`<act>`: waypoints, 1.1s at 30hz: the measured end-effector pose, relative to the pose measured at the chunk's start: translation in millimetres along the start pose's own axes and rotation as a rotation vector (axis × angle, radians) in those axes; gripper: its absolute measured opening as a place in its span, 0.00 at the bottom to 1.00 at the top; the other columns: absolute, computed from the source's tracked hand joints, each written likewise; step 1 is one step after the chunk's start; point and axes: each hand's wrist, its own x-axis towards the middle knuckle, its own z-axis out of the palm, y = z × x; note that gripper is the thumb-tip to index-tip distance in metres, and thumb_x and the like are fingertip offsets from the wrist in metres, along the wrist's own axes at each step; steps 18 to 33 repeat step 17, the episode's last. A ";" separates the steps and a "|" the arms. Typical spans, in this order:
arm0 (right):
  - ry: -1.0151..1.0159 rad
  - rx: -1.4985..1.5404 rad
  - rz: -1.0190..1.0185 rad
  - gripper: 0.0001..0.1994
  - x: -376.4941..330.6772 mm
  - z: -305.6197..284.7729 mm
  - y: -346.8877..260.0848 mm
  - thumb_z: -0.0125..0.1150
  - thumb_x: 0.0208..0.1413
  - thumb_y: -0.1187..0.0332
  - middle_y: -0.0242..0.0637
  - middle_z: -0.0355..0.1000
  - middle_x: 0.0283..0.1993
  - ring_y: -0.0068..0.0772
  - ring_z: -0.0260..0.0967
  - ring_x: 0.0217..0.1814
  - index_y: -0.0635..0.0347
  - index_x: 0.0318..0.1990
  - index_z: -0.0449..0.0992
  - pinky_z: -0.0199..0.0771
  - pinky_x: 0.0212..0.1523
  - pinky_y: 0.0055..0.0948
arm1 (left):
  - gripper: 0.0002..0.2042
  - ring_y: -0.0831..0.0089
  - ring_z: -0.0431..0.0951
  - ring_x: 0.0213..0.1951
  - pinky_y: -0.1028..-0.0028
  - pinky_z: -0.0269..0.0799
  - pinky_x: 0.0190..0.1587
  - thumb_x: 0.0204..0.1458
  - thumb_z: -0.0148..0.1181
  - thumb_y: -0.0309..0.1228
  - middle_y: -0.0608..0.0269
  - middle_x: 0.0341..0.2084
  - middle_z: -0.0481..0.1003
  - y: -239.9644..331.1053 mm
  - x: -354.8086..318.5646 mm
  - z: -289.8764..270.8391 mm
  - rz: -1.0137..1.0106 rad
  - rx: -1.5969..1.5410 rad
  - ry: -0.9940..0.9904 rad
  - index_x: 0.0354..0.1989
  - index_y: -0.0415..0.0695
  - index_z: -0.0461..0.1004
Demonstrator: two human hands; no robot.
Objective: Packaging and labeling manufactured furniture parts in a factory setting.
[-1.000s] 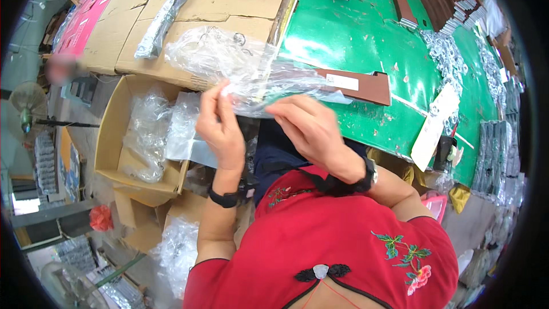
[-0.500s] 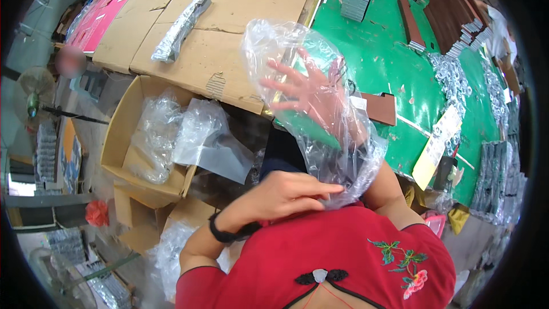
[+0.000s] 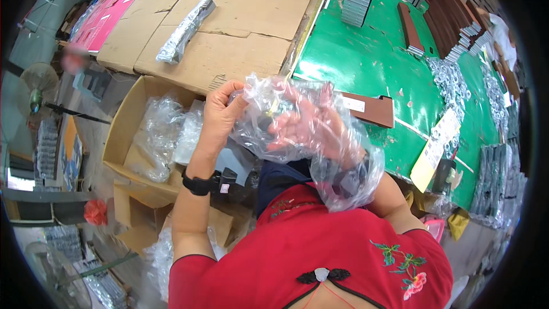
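A clear plastic bag (image 3: 350, 189) is drawn over my right hand (image 3: 309, 127) and forearm like a sleeve. Through the film the right fingers show apart and loosely bent, palm turned up; the crumpled plastic blurs their tips. My left hand (image 3: 220, 115) pinches the gathered far end of the bag between thumb and fingers. Just beyond the right hand, a flat brown piece (image 3: 372, 110) with a white label lies on the green table (image 3: 343, 57).
A cardboard box (image 3: 123, 137) with clear plastic bags stands at left. On the cardboard-covered table (image 3: 240, 6) lies a wrapped long bundle (image 3: 186, 28). Stacked brown strips (image 3: 449, 8), metal rings (image 3: 452, 88) and a yellow-white card (image 3: 436, 149) are on the right.
My left hand has moved up from the bag's near end by my chest to its far end and pinches it. My right hand has come lower and its fingers have bent.
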 end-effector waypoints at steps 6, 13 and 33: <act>0.045 -0.035 -0.258 0.54 -13.0 15.6 -21.9 0.20 0.53 0.17 0.48 0.77 0.35 0.35 0.74 0.21 0.43 0.80 0.32 0.83 0.37 0.39 | 0.12 0.90 0.69 0.27 0.85 0.63 0.32 0.64 0.64 0.37 0.74 0.25 0.76 16.1 -19.6 3.4 0.148 0.059 0.200 0.42 0.39 0.81; 0.193 -0.262 -0.018 0.60 -19.7 25.7 -15.7 0.22 0.46 0.13 0.52 0.77 0.37 0.36 0.74 0.20 0.42 0.80 0.31 0.83 0.38 0.42 | 0.12 0.82 0.78 0.40 0.78 0.73 0.46 0.65 0.60 0.33 0.66 0.38 0.82 50.5 2.1 -11.3 0.070 0.091 0.023 0.49 0.39 0.80; 0.259 -0.405 0.137 0.61 -16.2 23.5 -12.4 0.24 0.43 0.12 0.58 0.78 0.45 0.43 0.80 0.26 0.40 0.80 0.31 0.84 0.41 0.48 | 0.17 0.76 0.80 0.45 0.75 0.73 0.52 0.64 0.60 0.37 0.61 0.43 0.82 37.2 11.0 -24.2 -0.015 0.124 -0.036 0.54 0.37 0.79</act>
